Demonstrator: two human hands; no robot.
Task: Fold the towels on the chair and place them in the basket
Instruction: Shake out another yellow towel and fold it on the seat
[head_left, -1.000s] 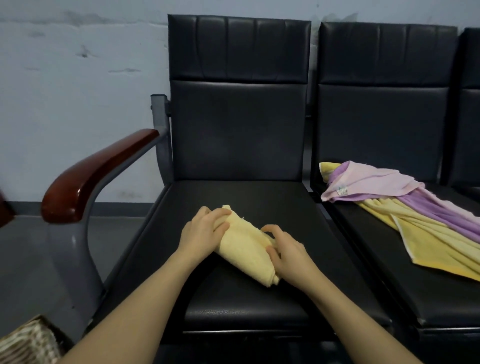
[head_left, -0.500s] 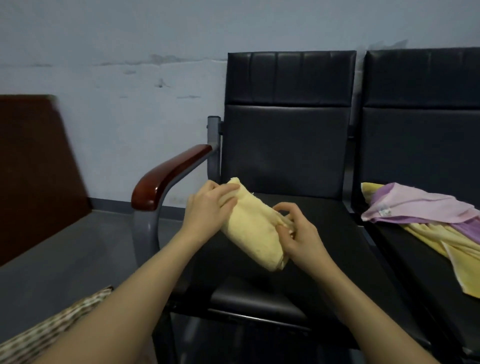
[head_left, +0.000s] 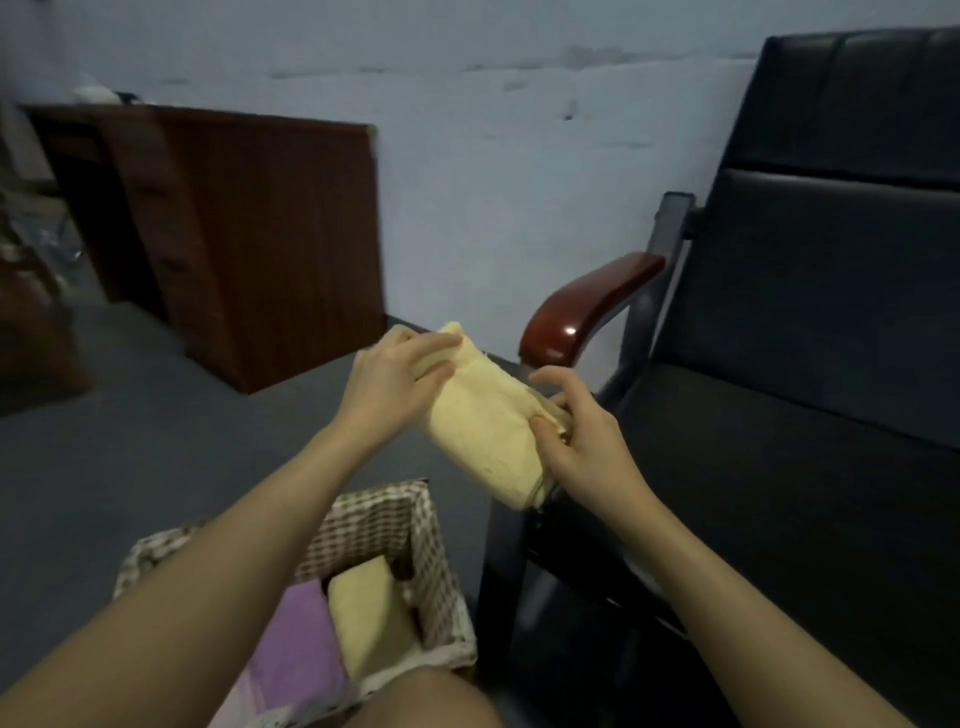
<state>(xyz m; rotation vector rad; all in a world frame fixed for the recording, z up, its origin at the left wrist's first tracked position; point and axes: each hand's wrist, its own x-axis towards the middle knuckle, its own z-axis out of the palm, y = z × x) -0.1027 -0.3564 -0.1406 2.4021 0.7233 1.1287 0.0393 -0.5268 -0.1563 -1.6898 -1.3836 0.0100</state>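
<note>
Folded yellow towel (head_left: 485, 426) held off the chair (head_left: 810, 415) — left hand (head_left: 387, 384) and right hand (head_left: 582, 439) each grip one end, keeping folds intact above the basket (head_left: 415, 525).

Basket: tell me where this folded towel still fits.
The basket has bare room at its far end, between the checked far wall and the folded yellow towel. The near part is crowded: purple towel beside yellow. Both hands hold the folded towel above.
</note>
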